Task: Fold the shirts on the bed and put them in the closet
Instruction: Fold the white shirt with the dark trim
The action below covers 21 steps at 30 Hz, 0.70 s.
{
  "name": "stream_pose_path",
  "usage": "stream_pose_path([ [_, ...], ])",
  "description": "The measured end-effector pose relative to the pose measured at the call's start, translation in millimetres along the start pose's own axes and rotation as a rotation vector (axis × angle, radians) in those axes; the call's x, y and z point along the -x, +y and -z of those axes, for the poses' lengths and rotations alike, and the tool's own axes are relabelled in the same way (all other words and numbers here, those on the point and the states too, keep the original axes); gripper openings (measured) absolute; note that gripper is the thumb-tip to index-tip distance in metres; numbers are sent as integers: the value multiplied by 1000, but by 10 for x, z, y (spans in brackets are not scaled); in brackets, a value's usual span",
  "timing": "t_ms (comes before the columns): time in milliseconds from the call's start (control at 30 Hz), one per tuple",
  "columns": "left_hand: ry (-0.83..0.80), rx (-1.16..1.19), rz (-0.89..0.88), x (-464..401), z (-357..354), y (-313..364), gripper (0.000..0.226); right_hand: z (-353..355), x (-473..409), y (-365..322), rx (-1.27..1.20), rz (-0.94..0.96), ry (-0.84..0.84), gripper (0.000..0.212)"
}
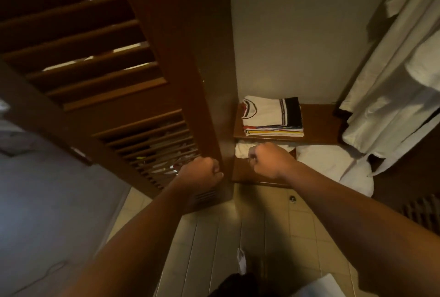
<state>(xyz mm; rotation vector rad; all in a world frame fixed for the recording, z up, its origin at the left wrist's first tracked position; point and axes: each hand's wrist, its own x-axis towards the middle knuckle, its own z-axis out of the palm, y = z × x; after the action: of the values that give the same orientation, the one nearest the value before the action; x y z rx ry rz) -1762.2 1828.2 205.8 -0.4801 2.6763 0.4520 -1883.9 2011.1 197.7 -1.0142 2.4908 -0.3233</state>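
At the far end of the closet [285, 34], on the upper wooden shelf [319, 120], I note one stack of folded shirts [273, 118], white on top with coloured edges beneath; I cannot count the layers with confidence, perhaps five or six. On the near left, the left hand [200, 171] is curled round the edge of the louvred door [107, 82]. The right hand [269, 159] is fisted in front of the lower shelf [257, 175]; whether it holds anything I cannot tell. Risk: swinging the one door shut could catch the right hand or the white linen [333, 163] bulging from the lower level. One white robe [392, 70] hangs on the right and could snag.
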Motion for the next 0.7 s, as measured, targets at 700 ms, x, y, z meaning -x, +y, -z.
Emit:
stream_pose_path([
  [700, 121, 329, 530, 1430, -209, -3758, 24, -1338, -1651, -3677, 249, 498, -349, 25],
])
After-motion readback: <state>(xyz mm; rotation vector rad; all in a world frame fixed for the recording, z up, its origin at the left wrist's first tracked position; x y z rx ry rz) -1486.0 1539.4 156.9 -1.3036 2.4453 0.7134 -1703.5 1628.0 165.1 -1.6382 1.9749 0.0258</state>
